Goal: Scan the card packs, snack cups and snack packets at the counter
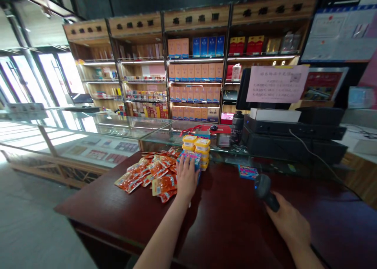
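My left hand [186, 178] reaches across the dark table, fingers over the top of a small blue and pink box [196, 159] and thumb along its side, closed on it. More blue shows beneath, mostly hidden by the hand. Just behind stand stacked yellow tubs [202, 145] with clear lids. Orange snack packets [141, 172] lie in a loose heap left of the hand. A black barcode scanner [263, 187] is gripped by its handle in my right hand [290, 222], its head tilted up to the left. Beyond it lies a similar blue and pink box [247, 172].
A glass counter [153, 137] runs behind the table [224, 218]. On it are a dark bottle [237, 127], a red item with a mouse, and a monitor carrying a pink paper notice [275, 84]. A cable hangs at right. Shelves of boxed goods [196, 72] line the wall.
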Demonstrator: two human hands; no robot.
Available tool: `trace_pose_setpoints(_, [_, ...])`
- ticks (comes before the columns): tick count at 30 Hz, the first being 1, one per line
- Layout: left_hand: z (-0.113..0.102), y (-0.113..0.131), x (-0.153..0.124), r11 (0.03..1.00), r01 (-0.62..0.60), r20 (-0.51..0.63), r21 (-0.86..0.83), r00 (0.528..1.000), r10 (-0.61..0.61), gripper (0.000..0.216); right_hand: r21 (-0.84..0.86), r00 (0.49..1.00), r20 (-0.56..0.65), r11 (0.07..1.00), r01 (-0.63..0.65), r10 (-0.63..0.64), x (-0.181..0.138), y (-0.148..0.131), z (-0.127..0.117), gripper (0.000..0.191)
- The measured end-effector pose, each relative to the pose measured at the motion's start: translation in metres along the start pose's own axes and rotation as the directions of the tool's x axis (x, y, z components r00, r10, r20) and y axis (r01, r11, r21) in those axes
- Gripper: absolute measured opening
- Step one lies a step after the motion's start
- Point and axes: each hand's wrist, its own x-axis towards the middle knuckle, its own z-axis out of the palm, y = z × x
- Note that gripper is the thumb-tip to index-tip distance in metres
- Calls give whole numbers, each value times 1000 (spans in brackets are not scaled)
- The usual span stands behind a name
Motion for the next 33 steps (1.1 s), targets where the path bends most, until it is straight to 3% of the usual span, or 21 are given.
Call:
trace_pose_setpoints(3, [-8,-6,2,999,4,16,-46,1000,-4,29,-16,1000,14,1000,-14,14,0,-2,-2,40])
trace_pose_setpoints(6, [-22,-4,5,990,9,1,-143,1000,-9,34,-23,1000,5,1000,-16,16,0,-3,-3,41])
trace_pose_setpoints(9, [-29,13,7,934,-12,-72,-356,997,-15,32,-14,1000,0,1000,-10,10,1,-4,-1,41])
trace_pose_setpoints(11, [-22,32,7,848,22,-106,-529,990,-92,23,-12,1000,-7,1000,-5,5,1,-5,-1,42])
trace_pose_setpoints(13, [-4,54,7,709,147,-38,-690,971,-238,17,-11,1000,-25,1000,-1,1,1,-7,-1,43])
trace_pose_setpoints(15, [22,74,4,497,338,166,-799,919,-358,23,-10,999,-51,1000,-2,1,0,-9,-2,45])
trace_pose_setpoints(17, [50,86,1,226,489,388,-843,843,-373,32,-4,997,-71,1000,-9,9,-1,-12,-4,47])
trace_pose_setpoints(19, [75,89,-4,-14,518,485,-855,790,-374,40,13,995,-96,1000,5,-4,-2,-13,-5,48])
trace_pose_setpoints(22, [101,81,-9,-194,493,529,-848,770,-358,49,78,993,-112,995,53,-44,0,-13,-4,48])
trace_pose_setpoints(26, [116,68,-11,-183,475,509,-860,792,-336,57,378,996,-26,921,93,-90,8,-13,-2,48])
trace_pose_setpoints(28, [121,66,-11,-149,477,497,-866,793,-352,54,616,991,66,786,50,-114,11,-16,-4,48])
trace_pose_setpoints(30, [124,67,-11,-122,477,485,-870,790,-375,49,798,972,205,594,-100,-112,10,-23,-9,49])
trace_pose_setpoints(32, [127,68,-11,-110,477,480,-872,789,-384,44,874,948,295,434,-218,-118,6,-31,-16,53])
trace_pose_setpoints(33, [127,69,-10,-111,477,481,-872,788,-384,42,881,938,322,404,-248,-125,4,-34,-20,54])
